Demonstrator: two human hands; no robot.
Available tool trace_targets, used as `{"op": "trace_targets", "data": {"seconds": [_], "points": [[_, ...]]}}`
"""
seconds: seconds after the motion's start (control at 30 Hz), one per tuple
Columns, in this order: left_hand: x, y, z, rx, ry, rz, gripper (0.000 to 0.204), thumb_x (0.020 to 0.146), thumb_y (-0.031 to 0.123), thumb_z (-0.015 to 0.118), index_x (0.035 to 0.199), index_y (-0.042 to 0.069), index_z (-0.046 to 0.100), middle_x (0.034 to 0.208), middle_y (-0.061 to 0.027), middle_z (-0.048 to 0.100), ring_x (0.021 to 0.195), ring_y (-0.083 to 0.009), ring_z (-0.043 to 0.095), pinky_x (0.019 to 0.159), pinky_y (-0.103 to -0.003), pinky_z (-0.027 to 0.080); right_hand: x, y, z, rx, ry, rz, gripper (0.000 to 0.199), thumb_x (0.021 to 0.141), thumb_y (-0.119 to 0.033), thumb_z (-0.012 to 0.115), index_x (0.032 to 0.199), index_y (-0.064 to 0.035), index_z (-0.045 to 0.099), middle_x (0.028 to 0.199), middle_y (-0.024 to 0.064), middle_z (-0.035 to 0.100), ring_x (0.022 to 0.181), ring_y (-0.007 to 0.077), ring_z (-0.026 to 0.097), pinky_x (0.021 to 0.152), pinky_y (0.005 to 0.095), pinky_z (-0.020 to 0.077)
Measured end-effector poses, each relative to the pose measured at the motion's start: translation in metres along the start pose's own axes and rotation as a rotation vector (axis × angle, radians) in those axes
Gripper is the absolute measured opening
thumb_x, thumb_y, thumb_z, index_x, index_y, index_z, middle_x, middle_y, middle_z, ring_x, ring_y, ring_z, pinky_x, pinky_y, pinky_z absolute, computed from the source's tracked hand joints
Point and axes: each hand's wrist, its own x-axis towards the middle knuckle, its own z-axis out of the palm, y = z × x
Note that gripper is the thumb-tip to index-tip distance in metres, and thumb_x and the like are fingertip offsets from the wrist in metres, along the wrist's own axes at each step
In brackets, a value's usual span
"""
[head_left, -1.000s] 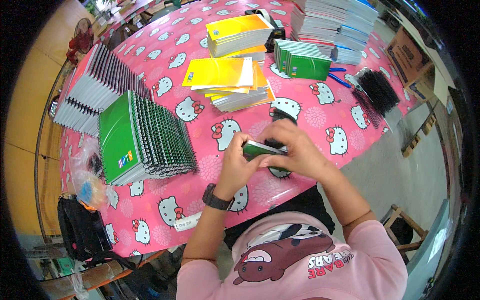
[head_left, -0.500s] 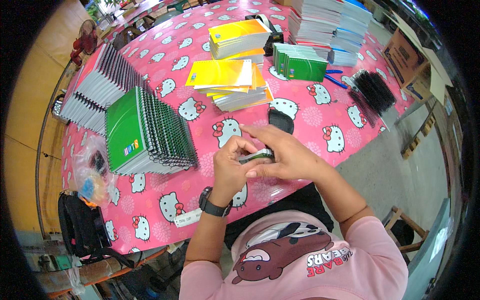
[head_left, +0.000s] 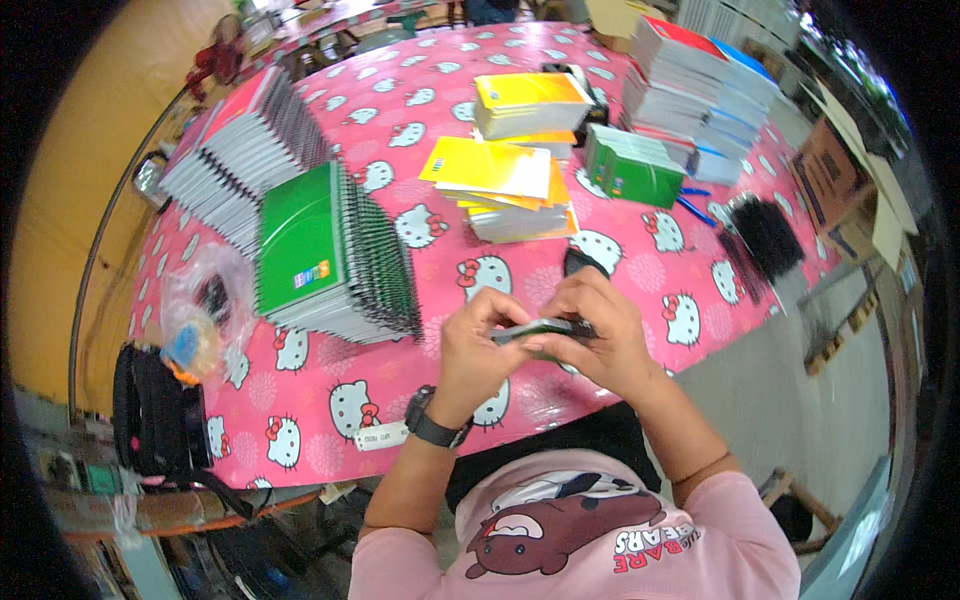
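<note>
Close to the table's front edge, my left hand (head_left: 478, 345) grips one end of a small green notebook (head_left: 535, 328), seen nearly edge-on. My right hand (head_left: 605, 325) pinches its other end, where a dark strip, perhaps the spiral binding, shows between the fingers. A black object (head_left: 583, 262) lies on the table just beyond my right hand, partly hidden by it. To the left stands a row of green spiral notebooks (head_left: 300, 240) with black coils. Loose yellow-covered pads (head_left: 490, 168) are piled ahead of my hands, beside a stack of small green pads (head_left: 632, 165).
Red-covered spiral notebooks (head_left: 225, 135) stand at the far left. Tall stacks of pads (head_left: 680, 80) rise at the back right, near blue-handled pliers (head_left: 697, 207), black plastic coils (head_left: 762, 238) and a cardboard box (head_left: 835, 175). A plastic bag (head_left: 205, 310) and black bag (head_left: 160, 415) sit left.
My view has shifted, so the table things appear farther right. The notebook is now turned more edge-on, and my right hand's fingers have curled in closer around its end.
</note>
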Motion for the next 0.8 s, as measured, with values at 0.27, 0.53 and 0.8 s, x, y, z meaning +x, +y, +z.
{"op": "trace_targets", "data": {"seconds": [0.27,0.53,0.8], "points": [[-0.010,0.030,-0.001,0.251,0.049,0.011,0.024,0.068,0.003,0.077,0.079,0.004,0.055,0.073,-0.0010,0.059,0.066,-0.0062,0.053,0.059,-0.022,0.044,0.007,-0.009,-0.008,-0.035,-0.086,-0.072,0.023,0.070,-0.013,0.075,0.084,-0.0024,0.061,0.076,0.0095,0.056,0.066,0.0235,0.056,0.058,0.0311,0.0464],[-0.012,0.088,-0.014,0.426,0.105,-0.004,0.027,0.064,0.006,0.079,0.079,0.003,0.056,0.071,-0.0042,0.060,0.062,-0.0104,0.057,0.056,-0.026,0.046,0.027,-0.037,-0.009,-0.014,-0.235,-0.234,0.024,0.076,-0.006,0.066,0.099,-0.0025,0.060,0.088,0.0132,0.057,0.078,0.0302,0.058,0.067,0.0371,0.0481],[-0.033,0.105,-0.028,0.065,0.281,0.153,0.079,0.073,0.007,0.074,0.134,0.004,0.025,0.109,-0.0132,0.055,0.096,-0.0189,0.058,0.078,-0.029,0.048,0.097,-0.055,0.019,0.728,-0.027,0.099,0.017,0.085,-0.012,0.062,0.096,-0.0004,0.062,0.085,0.0022,0.061,0.076,0.0094,0.055,0.066,0.0236,0.0442]]}}
